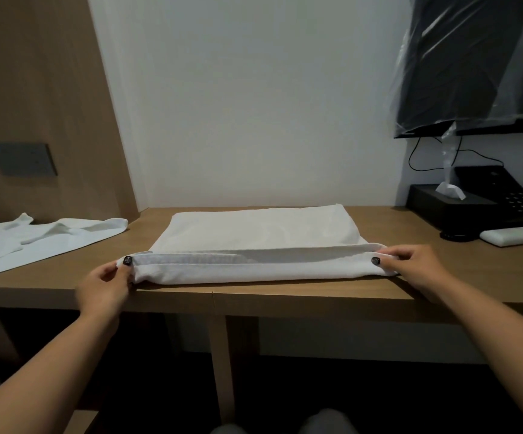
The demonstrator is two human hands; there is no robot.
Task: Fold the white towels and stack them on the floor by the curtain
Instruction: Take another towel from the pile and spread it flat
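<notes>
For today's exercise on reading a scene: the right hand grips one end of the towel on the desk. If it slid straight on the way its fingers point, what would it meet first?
The right hand points left along the towel, so probably only more towel first, then the left hand.

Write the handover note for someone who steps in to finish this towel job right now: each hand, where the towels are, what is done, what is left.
Left hand pinches the near left corner of the towel on the desk; right hand grips the near right corner.
That towel lies flat, partly folded, its near edge doubled over.
A second towel lies unfolded at the desk's left end.
Done: first folds only.
Left: finish this towel, fold the second, stack both on the floor by the curtain, which is out of view.
</notes>
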